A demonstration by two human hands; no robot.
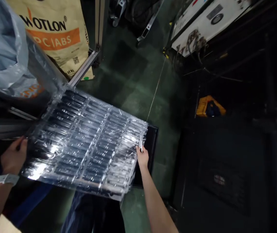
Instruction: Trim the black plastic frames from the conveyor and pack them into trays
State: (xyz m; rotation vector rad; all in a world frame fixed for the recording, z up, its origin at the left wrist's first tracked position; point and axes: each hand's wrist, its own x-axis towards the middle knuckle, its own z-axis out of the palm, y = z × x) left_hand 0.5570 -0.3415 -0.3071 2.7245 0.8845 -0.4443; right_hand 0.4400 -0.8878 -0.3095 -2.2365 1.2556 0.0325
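1. Tray bundle [89, 142], wide, four-sided and glossy, slopes across the space in front of the person, above the legs; clear film, creased and full of bright glints, covers four columns of narrow, ribbed pockets.
2. Right hand [142, 157] sits at the bundle's right edge, thumb and fingers pinched around a slim pale object [141, 145] that points away from the person over the film; what it is, I cannot tell.
3. Left hand [14, 156] is at the opposite edge, fingers bent; whether they press on the film I cannot tell. A smooth, pale wristband [3, 180] circles that wrist.
4. Under the right edge shows a flat black surface [153, 139] with a straight, raised rim.
5. Beyond the left edge bulges a grey plastic bag [4, 48], its mouth folded into soft, shiny pleats, and beside it a cream sack [53, 19] printed WOTLON over an orange band.
6. Straight metal bars [83, 68], grooved lengthwise, run next to the sack.
7. Farther out lie the dull green floor [133, 77], a boxy white machine [208, 26] with tangled hoses, and a crumpled yellow item [205, 105] near a broad, dark panel [223, 161].
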